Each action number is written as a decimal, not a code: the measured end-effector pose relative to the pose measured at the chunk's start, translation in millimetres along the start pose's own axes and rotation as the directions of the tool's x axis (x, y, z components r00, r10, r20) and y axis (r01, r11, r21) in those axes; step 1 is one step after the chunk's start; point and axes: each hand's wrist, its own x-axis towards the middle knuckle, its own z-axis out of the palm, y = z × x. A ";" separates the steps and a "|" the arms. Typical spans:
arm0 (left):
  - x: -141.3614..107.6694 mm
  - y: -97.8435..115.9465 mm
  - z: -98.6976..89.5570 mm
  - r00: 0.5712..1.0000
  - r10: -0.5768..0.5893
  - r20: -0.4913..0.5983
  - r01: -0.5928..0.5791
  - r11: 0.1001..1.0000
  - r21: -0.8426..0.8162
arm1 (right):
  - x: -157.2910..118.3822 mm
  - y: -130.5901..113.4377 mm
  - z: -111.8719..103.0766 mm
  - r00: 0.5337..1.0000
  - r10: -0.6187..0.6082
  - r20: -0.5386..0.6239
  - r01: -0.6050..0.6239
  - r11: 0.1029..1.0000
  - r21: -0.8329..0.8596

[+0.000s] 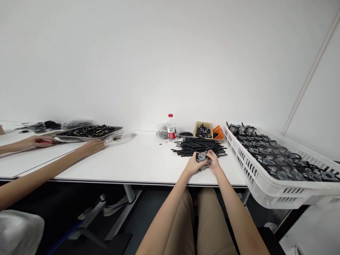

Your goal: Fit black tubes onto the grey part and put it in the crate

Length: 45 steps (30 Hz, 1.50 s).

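Note:
Near the front edge of the white table, a small grey metal part (202,158) is held between my two hands. My left hand (193,164) grips its left side, with fingers closed round it. On the right side, the fingers of my right hand (213,162) are pinched on the same part. Just behind my hands lies a loose pile of black rubber tubes (198,144). The underside of the part is mostly hidden by my fingers.
A white crate (255,177) of grey metal parts stands right. Behind the tubes are a red-capped bottle (171,131), a yellow bin (197,128) and an orange basket (219,131). At left, another person's hands hold scissors (45,141) and touch a plastic bag (120,139) beside a tray (119,129).

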 end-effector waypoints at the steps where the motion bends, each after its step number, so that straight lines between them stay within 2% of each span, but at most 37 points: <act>1: -0.2 0.8 -0.2 1.000 -0.002 0.000 0.002 1.000 0.002 | -0.2 -0.1 -0.2 1.000 0.002 0.004 -0.003 1.000 0.002; 10: -3.2 6.7 -1.6 1.000 -0.011 -0.008 0.011 1.000 0.026 | -1.6 -2.0 7.6 1.000 0.001 0.004 -0.001 1.000 -0.025; 20: -2.4 5.6 -0.9 1.000 0.004 -0.008 -0.004 1.000 0.021 | -1.9 -2.1 0.5 1.000 0.001 0.009 -0.001 1.000 -0.015; 29: -3.0 6.7 -1.1 1.000 0.004 -0.014 -0.004 1.000 0.029 | -3.8 -4.2 6.8 0.999 0.032 0.033 -0.030 0.998 -0.061; 35: -1.7 4.8 -1.4 1.000 -0.011 -0.002 0.011 1.000 0.010 | -1.5 -1.1 0.6 1.000 0.011 0.004 -0.011 1.000 -0.009; 45: -2.6 7.1 -1.3 1.000 -0.012 -0.012 0.012 1.000 -0.001 | -5.1 -7.5 1.9 0.997 0.066 0.050 -0.067 0.998 0.010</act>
